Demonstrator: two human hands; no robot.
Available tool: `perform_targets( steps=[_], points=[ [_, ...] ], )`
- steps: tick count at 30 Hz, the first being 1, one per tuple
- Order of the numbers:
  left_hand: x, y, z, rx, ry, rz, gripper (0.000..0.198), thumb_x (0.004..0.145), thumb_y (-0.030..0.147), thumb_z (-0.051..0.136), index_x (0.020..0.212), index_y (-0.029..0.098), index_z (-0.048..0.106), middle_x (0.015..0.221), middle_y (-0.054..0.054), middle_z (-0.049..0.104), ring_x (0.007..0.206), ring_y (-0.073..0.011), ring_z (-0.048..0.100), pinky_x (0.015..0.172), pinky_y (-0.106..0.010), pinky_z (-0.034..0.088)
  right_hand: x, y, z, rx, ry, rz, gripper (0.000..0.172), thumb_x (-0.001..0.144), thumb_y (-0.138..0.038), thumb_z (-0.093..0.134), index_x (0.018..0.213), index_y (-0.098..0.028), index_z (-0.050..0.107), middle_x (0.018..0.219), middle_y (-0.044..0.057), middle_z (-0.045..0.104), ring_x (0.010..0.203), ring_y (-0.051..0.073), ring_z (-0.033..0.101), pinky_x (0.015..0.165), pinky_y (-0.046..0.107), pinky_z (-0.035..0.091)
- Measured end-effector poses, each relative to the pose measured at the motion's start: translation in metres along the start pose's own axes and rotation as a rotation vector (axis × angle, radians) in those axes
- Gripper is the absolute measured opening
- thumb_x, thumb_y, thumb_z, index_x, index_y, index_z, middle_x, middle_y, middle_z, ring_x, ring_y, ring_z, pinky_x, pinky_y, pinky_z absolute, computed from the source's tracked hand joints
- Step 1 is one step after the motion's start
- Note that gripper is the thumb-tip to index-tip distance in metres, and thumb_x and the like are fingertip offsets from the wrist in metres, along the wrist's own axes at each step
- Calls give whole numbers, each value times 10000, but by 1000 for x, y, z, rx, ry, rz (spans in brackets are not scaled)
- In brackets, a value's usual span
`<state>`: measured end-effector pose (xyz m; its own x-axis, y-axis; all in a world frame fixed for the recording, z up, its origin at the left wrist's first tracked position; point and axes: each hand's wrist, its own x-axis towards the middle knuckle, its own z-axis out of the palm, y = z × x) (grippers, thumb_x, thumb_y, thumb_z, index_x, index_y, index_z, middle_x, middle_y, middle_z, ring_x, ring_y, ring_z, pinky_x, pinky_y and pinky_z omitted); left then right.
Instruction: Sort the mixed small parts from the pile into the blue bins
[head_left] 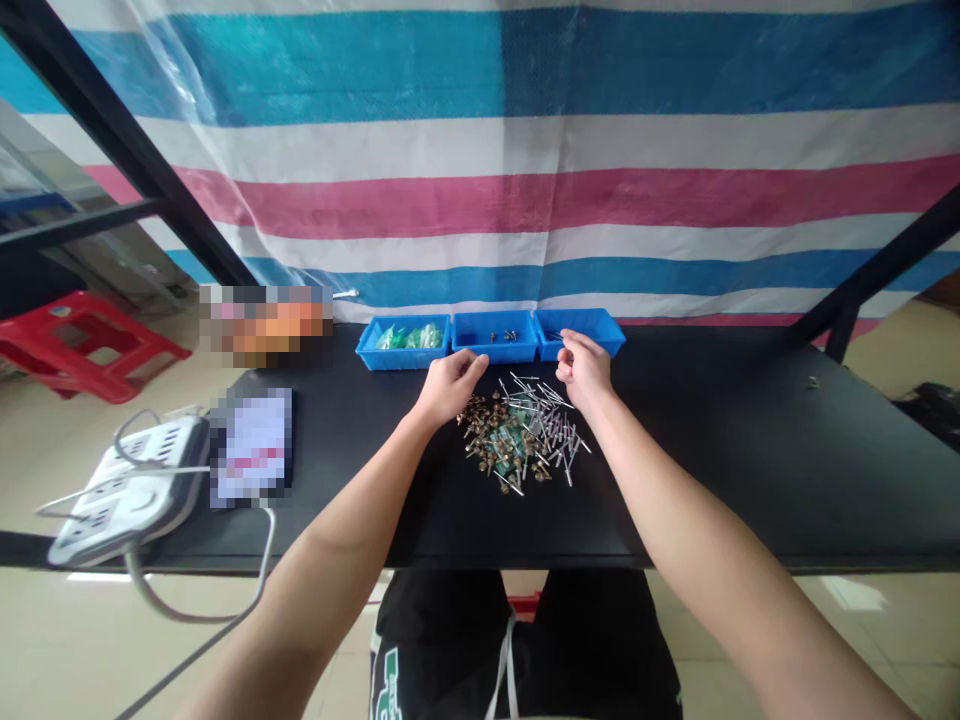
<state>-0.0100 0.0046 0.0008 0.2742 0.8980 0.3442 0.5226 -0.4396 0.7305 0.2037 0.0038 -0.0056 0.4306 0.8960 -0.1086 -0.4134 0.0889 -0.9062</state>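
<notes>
A mixed pile of small hardware [521, 432] lies on the black table [750, 460]: brass screws, green plastic anchors and silver nails. My left hand [452, 384] hovers at the pile's upper left, fingers curled in a pinch just in front of the middle blue tray [495, 337]. My right hand [583, 368] is curled shut over the pile's upper right, close to the right blue tray [596, 325]. What either hand pinches is too small to make out. The left blue tray [405, 343] holds green anchors.
A white power strip [127, 490] with its cable sits at the table's left edge beside a blurred flat object [251, 445]. A red plastic stool [82, 340] stands on the floor at left. A striped tarp hangs behind the table.
</notes>
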Motion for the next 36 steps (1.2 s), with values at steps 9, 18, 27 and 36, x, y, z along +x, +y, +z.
perform_targets(
  steps=[9, 18, 27, 36],
  points=[
    [1, -4, 2, 177, -43, 102, 272, 869, 393, 503, 784, 168, 629, 702, -16, 600, 662, -147, 536, 650, -275, 423, -8, 13, -6, -890, -230, -604, 181, 782, -286, 555, 872, -178, 668, 580, -6, 604, 584, 143, 559, 622, 281, 430],
    [2, -20, 8, 464, -170, 184, 292, 807, 395, 579, 932, 173, 723, 930, -101, 660, 936, -259, 601, 912, -419, 463, -22, 22, -1, -1489, -412, -672, 211, 809, -354, 570, 871, -188, 684, 922, 83, 649, 878, 218, 594, 739, 300, 434],
    [2, -15, 9, 421, -250, 242, 203, 805, 300, 580, 893, 178, 715, 884, -73, 699, 898, -229, 618, 874, -368, 487, -24, 21, 1, -1469, -443, -592, 147, 811, -268, 543, 794, -219, 681, 849, 47, 663, 748, 169, 596, 620, 256, 388],
    [1, -13, 9, 412, -244, 234, 224, 813, 304, 568, 921, 166, 709, 890, -77, 682, 890, -222, 616, 876, -357, 491, -22, 20, 2, -1428, -452, -548, 172, 798, -171, 528, 757, -209, 691, 835, 47, 716, 800, 185, 637, 680, 257, 414]
  ],
)
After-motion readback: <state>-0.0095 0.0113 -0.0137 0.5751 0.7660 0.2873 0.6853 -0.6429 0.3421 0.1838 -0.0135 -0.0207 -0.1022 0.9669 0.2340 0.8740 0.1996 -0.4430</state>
